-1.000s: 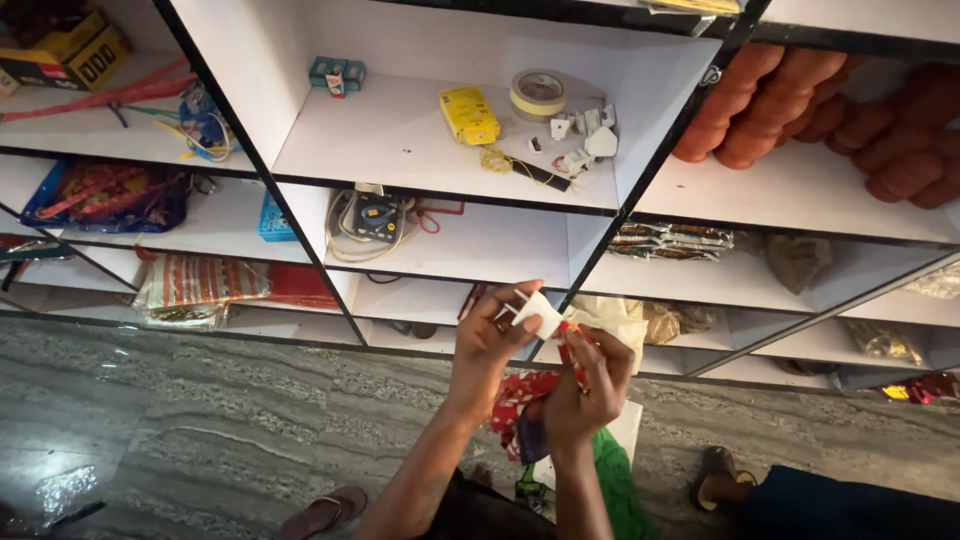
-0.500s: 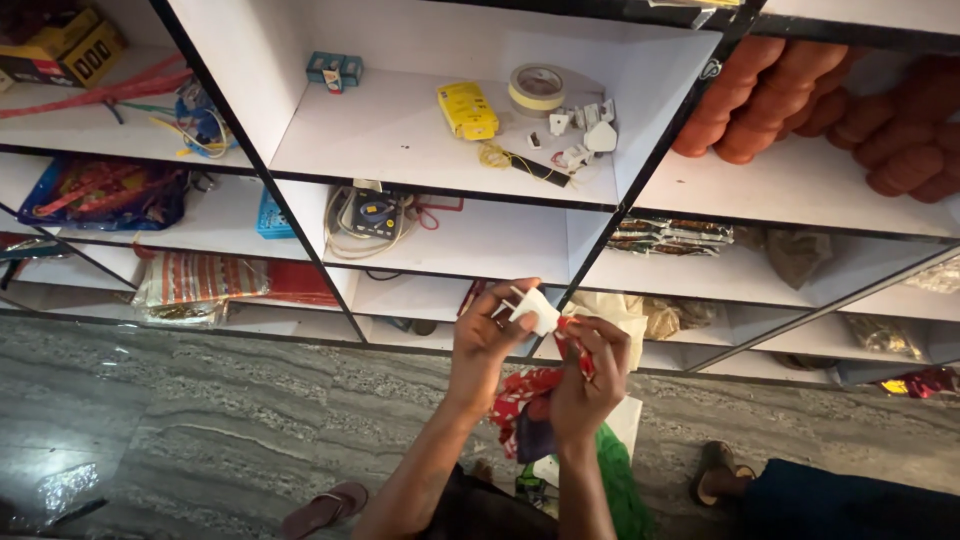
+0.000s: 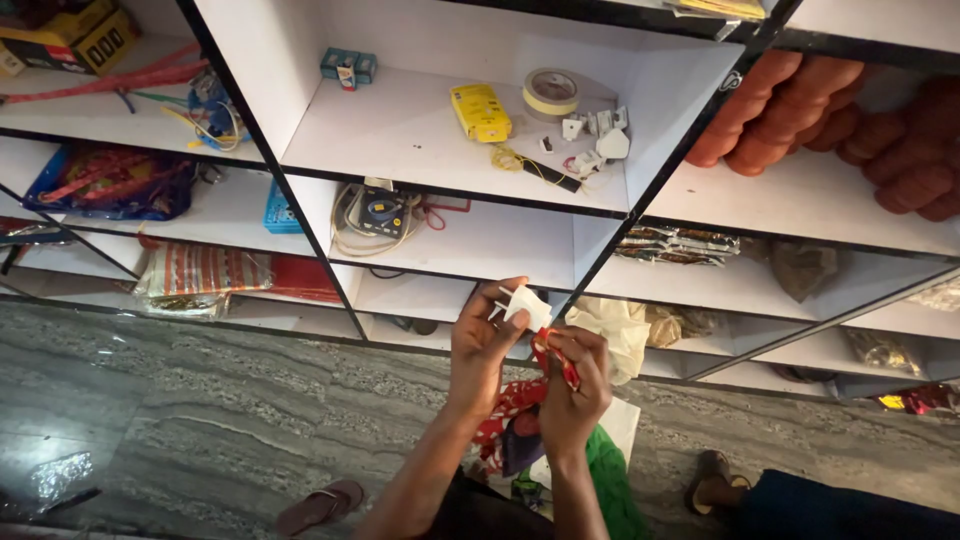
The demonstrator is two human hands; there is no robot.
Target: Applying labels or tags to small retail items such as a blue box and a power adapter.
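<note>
Before shelves: left hand pinches white plug; right hand grips red wire.

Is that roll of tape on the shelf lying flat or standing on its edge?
Lying flat. The tape roll rests on its side on the white shelf, its round hole facing up, beside a yellow box.

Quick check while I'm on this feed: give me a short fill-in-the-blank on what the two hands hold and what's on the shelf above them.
1. The left hand holds a small ____ plug with metal pins.
2. The right hand pinches a ____ wire just under the plug.
3. On the shelf above, the roll of tape lies to the ____ of the yellow box.
4. Rust-coloured clay pots fill the compartment at the upper ____.

Missing words: white; red; right; right
</note>
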